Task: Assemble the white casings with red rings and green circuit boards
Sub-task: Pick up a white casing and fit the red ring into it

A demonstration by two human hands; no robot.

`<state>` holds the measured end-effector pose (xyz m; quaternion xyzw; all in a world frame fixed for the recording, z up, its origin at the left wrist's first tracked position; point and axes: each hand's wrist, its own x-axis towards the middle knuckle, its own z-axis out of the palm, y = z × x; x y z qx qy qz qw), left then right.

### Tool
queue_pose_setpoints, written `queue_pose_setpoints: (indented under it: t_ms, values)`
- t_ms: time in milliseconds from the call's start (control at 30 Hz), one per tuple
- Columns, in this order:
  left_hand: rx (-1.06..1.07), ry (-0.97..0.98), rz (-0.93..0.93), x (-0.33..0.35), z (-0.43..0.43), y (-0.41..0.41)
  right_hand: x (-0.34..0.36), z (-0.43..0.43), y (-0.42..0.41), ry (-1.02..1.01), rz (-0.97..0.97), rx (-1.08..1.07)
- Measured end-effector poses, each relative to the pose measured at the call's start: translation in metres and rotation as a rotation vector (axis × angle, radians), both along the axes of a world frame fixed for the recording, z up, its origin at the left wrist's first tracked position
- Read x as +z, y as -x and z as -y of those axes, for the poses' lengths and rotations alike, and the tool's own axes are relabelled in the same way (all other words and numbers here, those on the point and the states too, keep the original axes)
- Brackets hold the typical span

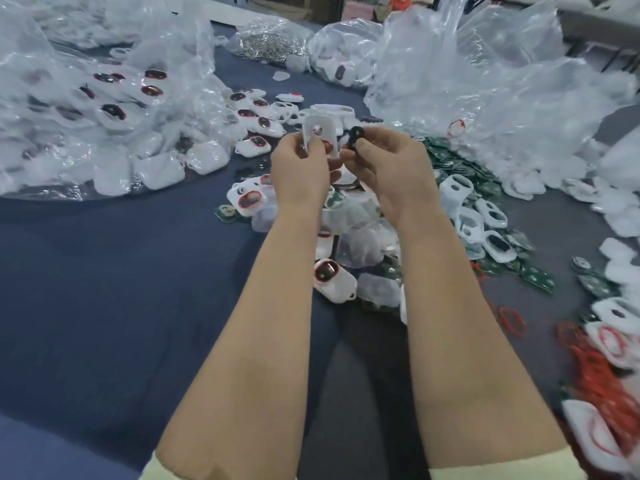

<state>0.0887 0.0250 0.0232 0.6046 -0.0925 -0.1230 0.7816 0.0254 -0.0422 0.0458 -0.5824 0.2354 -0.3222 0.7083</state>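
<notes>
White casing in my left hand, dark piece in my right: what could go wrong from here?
1. The left hand and right hand hold the white casing and dark piece by fingertips in mid-air; a slip could drop either into the pile of casings below, hard to find again.
2. Red rings lie heaped right of the right forearm; a sweep might scatter them.

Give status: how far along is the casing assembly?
Done: many white casings fitted with red rings lie in the clear plastic bag and beside it. In hand: left hand holds a white plastic casing, right hand pinches a small dark part beside it. Left: heaps of green circuit boards, empty white casings and loose red rings.
</notes>
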Motion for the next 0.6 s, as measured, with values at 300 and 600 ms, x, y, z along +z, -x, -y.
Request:
queue_pose_setpoints:
  t_ms: [300, 600]
  values:
    - [-0.257, 0.072, -0.107, -0.008, 0.023, 0.065, -0.017, 0.019, 0.073, 0.299, -0.059, -0.300]
    - [-0.318, -0.001, -0.076, -0.012, 0.024, 0.072, -0.026, 0.015, 0.080, 0.383, -0.099, -0.333]
